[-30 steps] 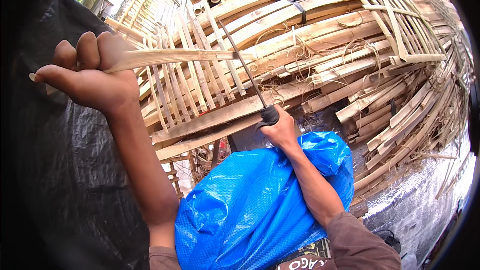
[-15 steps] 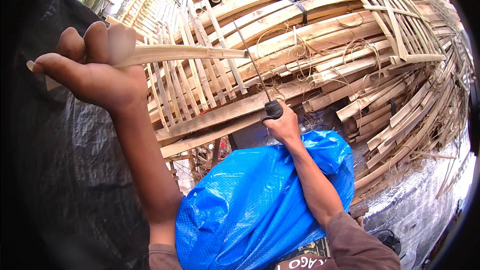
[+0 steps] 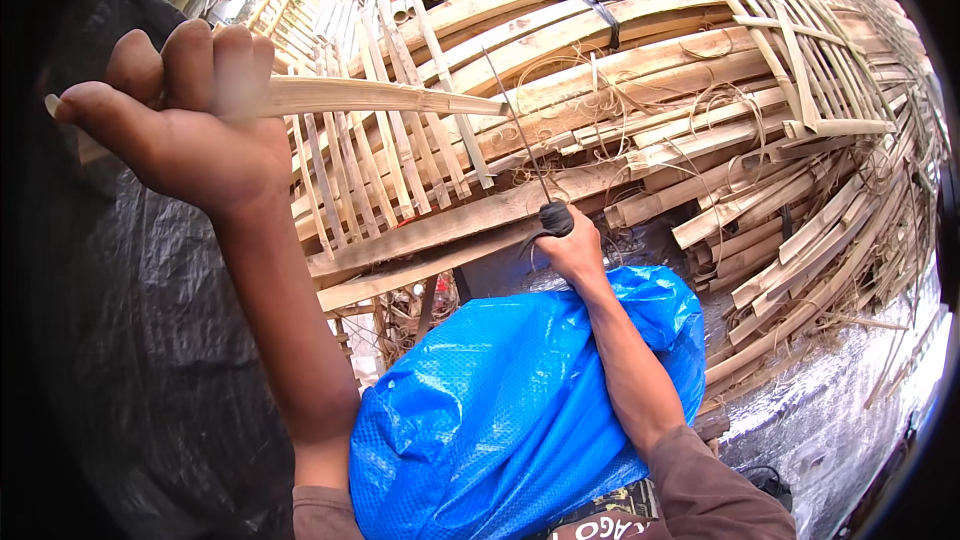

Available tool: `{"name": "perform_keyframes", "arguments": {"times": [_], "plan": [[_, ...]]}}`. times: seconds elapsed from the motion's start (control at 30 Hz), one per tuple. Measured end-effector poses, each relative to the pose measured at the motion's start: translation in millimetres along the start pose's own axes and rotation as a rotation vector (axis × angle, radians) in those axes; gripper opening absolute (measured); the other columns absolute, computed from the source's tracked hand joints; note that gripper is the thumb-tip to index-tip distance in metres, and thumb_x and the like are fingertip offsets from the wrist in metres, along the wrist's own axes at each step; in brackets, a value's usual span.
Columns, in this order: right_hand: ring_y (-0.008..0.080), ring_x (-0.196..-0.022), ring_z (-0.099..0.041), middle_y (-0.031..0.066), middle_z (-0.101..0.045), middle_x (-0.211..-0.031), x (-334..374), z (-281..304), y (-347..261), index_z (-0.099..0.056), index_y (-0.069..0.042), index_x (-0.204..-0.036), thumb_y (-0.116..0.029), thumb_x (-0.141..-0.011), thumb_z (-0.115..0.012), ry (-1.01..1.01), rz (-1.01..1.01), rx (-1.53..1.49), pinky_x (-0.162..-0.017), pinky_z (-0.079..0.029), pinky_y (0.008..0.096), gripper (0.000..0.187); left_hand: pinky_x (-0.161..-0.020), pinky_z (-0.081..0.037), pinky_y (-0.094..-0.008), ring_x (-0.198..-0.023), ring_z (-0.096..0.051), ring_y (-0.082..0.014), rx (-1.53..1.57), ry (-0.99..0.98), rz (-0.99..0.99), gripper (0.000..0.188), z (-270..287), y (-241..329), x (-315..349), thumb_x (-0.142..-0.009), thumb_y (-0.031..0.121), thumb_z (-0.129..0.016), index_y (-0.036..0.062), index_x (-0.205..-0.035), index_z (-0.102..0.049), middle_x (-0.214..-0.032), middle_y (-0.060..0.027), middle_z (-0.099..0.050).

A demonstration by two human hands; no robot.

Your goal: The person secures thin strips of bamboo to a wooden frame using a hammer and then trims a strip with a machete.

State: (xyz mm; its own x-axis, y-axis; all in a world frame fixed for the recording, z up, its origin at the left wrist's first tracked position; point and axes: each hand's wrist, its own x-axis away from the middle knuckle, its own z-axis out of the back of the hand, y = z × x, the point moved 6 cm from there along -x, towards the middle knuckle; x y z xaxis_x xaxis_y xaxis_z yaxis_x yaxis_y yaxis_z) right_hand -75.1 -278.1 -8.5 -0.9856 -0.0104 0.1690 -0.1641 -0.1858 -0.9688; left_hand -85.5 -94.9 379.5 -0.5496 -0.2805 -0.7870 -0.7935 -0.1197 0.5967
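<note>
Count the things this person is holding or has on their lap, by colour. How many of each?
Pale tan: 1, the bamboo strip in the left hand
Dark: 1, the thin-bladed knife in the right hand
Blue: 1, the plastic sheet over the lap
Total: 3

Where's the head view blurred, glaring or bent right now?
Head view: blur on the left hand fingers and the near end of its bamboo strip; glare patches on the blue bag; bamboo poles bow toward the rim; corners are black; the knife blade reads thin but sharp.
</note>
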Motion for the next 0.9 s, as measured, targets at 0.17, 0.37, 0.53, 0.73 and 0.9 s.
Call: {"name": "perform_keyframes", "arguments": {"times": [0.17, 0.37, 0.53, 0.73, 0.9], "plan": [[0.0193, -0.063, -0.056, 0.0100, -0.060, -0.069, 14, -2, -12, -0.060, -0.002, -0.085, -0.011, -0.064, -0.068, -0.034, 0.125, -0.040, -0.062, -0.048, 0.0343, 0.025, -0.050, -0.012, -0.0305, -0.051, -0.008, -0.0102, 0.024, 0.049, -0.038, 0.061, -2, 3, 0, -0.095, 0.070, -0.031, 0.0191, -0.066, -0.017, -0.055, 0.0047, -0.014], [0.0160, -0.063, -0.054, 0.0074, -0.059, -0.066, -2, -5, 28, -0.060, 0.000, -0.082, -0.011, -0.066, -0.068, 0.021, -0.053, 0.013, -0.062, -0.047, 0.0327, 0.021, -0.050, -0.012, -0.0307, -0.051, -0.007, -0.0105, 0.035, 0.088, 0.018, 0.060, 4, -4, -3, -0.096, 0.070, -0.029, 0.0191, -0.065, -0.018, -0.054, 0.0043, -0.014], [0.0264, -0.069, -0.063, 0.0133, -0.065, -0.075, 4, 0, 20, -0.062, -0.003, -0.091, -0.018, -0.065, -0.070, -0.018, -0.012, 0.071, -0.067, -0.050, 0.0379, 0.031, -0.050, -0.011, -0.0306, -0.051, -0.007, -0.0105, 0.026, 0.120, 0.015, 0.060, 2, -2, -5, -0.097, 0.068, -0.028, 0.0182, -0.065, -0.018, -0.054, 0.0043, -0.014], [0.0221, -0.065, -0.067, 0.0143, -0.066, -0.073, 24, -7, -28, -0.060, -0.003, -0.093, -0.013, -0.064, -0.073, -0.113, 0.256, -0.062, -0.064, -0.051, 0.0344, 0.033, -0.049, -0.011, -0.0304, -0.052, -0.008, -0.0115, -0.066, 0.216, -0.049, 0.056, 17, -3, -6, -0.102, 0.059, -0.026, 0.0173, -0.066, -0.016, -0.054, 0.0027, -0.014], [0.0274, -0.065, -0.069, 0.0147, -0.066, -0.071, 34, -22, -37, -0.059, -0.003, -0.095, -0.012, -0.066, -0.074, -0.192, 0.340, -0.125, -0.063, -0.053, 0.0367, 0.034, -0.049, -0.013, -0.0299, -0.052, -0.009, -0.0116, -0.209, 0.432, -0.094, 0.052, 27, 6, 5, -0.104, 0.052, -0.029, 0.0163, -0.068, -0.016, -0.054, 0.0015, -0.015]]}}
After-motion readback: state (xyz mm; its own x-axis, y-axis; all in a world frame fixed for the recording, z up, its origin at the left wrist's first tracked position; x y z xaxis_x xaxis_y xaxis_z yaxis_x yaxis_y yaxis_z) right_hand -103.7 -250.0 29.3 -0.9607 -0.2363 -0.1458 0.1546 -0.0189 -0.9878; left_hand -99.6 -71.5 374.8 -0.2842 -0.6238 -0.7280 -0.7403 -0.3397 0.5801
